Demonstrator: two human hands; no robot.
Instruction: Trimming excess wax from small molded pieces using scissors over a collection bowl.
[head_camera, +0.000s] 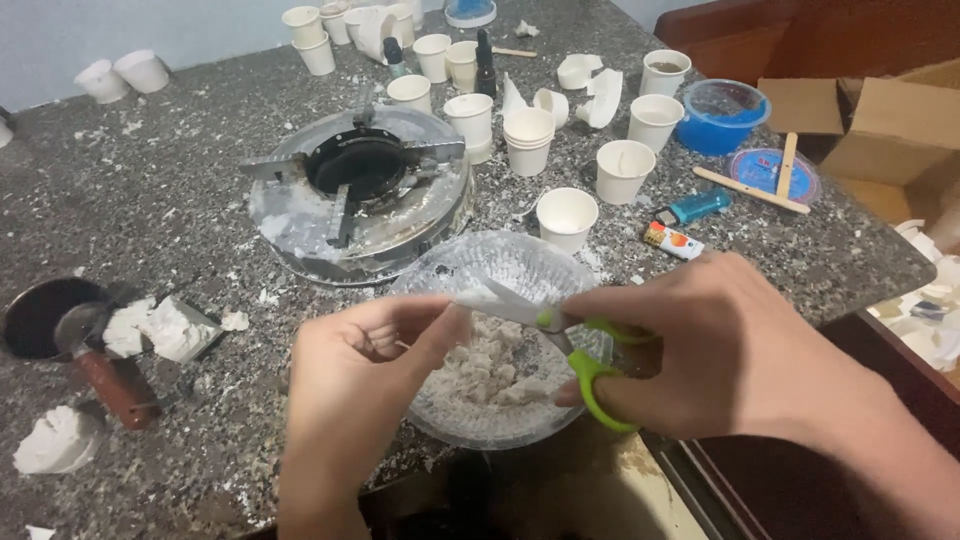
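My right hand (722, 345) grips green-handled scissors (585, 375), whose pale blades point left over a clear glass bowl (455, 265). The bowl holds crumbly white wax chunks (490, 375). My left hand (360, 370) is pinched at the tips of the blades, above the bowl; what it pinches is too small to make out. Both hands hover over the near edge of the speckled stone counter (180, 210).
A single gas burner (360, 190) crusted with white wax sits behind the bowl. Several white paper cups (567, 217) stand around it. Two lighters (675, 240), a blue bowl (720, 118), wooden sticks, a dark ladle (70, 320), wax lumps and cardboard boxes (880, 130) lie about.
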